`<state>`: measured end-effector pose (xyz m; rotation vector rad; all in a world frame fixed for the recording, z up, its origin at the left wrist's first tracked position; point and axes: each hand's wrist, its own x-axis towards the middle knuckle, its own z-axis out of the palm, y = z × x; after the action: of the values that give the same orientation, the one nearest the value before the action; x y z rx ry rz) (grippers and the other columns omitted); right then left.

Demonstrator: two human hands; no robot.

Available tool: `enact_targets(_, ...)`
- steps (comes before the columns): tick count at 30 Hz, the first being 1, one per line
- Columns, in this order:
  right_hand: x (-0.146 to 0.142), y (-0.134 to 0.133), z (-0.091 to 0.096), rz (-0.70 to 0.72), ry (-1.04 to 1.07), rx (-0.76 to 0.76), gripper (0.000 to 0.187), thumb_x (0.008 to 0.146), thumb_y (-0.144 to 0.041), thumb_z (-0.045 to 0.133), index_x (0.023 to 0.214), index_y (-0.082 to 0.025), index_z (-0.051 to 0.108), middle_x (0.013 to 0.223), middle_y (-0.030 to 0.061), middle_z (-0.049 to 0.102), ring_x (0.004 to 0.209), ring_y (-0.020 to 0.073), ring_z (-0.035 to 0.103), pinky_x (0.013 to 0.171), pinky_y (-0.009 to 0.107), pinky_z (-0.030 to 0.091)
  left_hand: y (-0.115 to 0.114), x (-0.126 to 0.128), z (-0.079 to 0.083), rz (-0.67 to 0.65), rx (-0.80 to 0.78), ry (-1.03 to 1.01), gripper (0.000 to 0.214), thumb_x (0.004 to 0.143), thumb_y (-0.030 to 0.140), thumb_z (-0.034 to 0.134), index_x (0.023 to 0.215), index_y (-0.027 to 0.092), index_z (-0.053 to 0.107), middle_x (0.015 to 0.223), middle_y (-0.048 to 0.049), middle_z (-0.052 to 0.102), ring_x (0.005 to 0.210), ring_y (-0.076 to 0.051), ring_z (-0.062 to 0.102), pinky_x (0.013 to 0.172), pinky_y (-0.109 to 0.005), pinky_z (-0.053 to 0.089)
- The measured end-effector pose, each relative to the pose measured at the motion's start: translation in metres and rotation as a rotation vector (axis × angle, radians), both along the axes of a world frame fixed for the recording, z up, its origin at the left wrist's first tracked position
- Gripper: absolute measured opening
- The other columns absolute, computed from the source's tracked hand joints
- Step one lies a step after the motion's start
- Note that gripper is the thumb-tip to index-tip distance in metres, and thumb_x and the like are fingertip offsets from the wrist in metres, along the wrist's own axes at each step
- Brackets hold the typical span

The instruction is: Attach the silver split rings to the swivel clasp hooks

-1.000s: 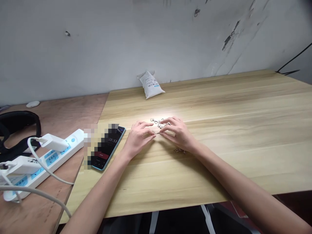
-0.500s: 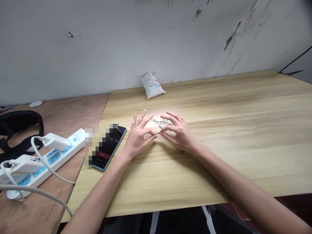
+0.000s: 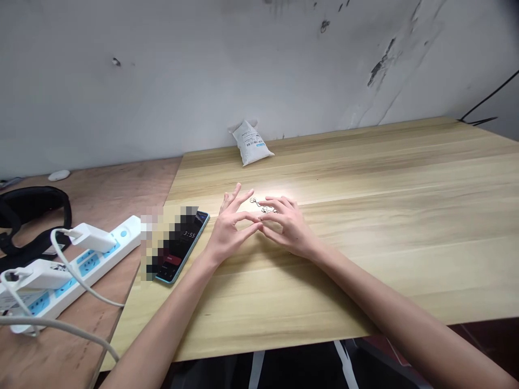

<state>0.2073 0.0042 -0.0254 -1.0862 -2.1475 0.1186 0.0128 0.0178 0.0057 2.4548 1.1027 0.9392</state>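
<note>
Moved, head view: my right hand (image 3: 291,226), leftward. My left hand (image 3: 230,229): thumb and forefinger pinched on one small metal piece (image 3: 260,219). Right fingertips: meeting the left's; grip, cannot tell. Metal clips (image 3: 266,209): just beyond, partly hidden.

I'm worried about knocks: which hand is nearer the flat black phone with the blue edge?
Left. The left hand is just right of the phone; the right hand is farther right, beyond the left.
</note>
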Motion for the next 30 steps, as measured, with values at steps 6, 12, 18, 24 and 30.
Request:
enact_targets(6, -0.004, -0.001, 0.0, -0.033, -0.064, 0.035, 0.015, 0.092, -0.021, 0.053, 0.096, -0.025, 0.067, 0.117, 0.0074, 0.067, 0.116, 0.0248, 0.056, 0.107, 0.049, 0.033, -0.002, 0.003, 0.0, 0.072, 0.067, -0.003, 0.009, 0.088, 0.027, 0.066, 0.083, 0.023, 0.071, 0.146, -0.0033, 0.051, 0.148, -0.026, 0.026, 0.122, -0.059, 0.011)
enact_targets(12, -0.002, -0.004, 0.005, -0.023, -0.111, 0.097, 0.016, 0.095, -0.02, 0.049, 0.095, -0.023, 0.065, 0.115, 0.0089, 0.066, 0.113, 0.0227, 0.056, 0.11, 0.048, 0.03, 0.004, -0.003, -0.003, 0.062, -0.112, -0.032, 0.014, 0.086, 0.033, 0.068, 0.097, 0.025, 0.071, 0.147, -0.0037, 0.051, 0.148, -0.026, 0.027, 0.121, -0.058, 0.016)
enact_targets(18, -0.001, -0.004, 0.007, 0.025, -0.129, 0.123, 0.016, 0.097, -0.018, 0.046, 0.095, -0.021, 0.063, 0.111, 0.0111, 0.066, 0.107, 0.0224, 0.059, 0.107, 0.049, 0.033, 0.007, -0.009, 0.0, 0.04, -0.356, -0.088, 0.015, 0.08, 0.039, 0.074, 0.089, 0.027, 0.076, 0.144, -0.0021, 0.053, 0.146, -0.026, 0.031, 0.119, -0.051, 0.029)
enact_targets(24, -0.003, -0.007, 0.009, 0.076, 0.007, 0.003, 0.008, 0.094, -0.024, 0.054, 0.094, -0.022, 0.061, 0.111, 0.0096, 0.064, 0.104, 0.0228, 0.058, 0.097, 0.045, 0.04, 0.006, -0.007, 0.004, 0.012, -0.421, -0.229, 0.013, 0.076, 0.037, 0.078, 0.077, 0.025, 0.073, 0.139, -0.003, 0.058, 0.142, -0.027, 0.038, 0.119, -0.054, 0.026)
enact_targets(30, 0.004, -0.005, 0.018, 0.148, 0.219, -0.202, 0.01, 0.095, -0.025, 0.056, 0.091, -0.022, 0.064, 0.108, 0.0075, 0.062, 0.108, 0.0226, 0.056, 0.095, 0.044, 0.04, 0.008, -0.016, 0.012, -0.03, -0.345, -0.174, 0.01, 0.082, 0.035, 0.072, 0.079, 0.025, 0.073, 0.144, -0.0021, 0.053, 0.142, -0.027, 0.038, 0.117, -0.054, 0.03)
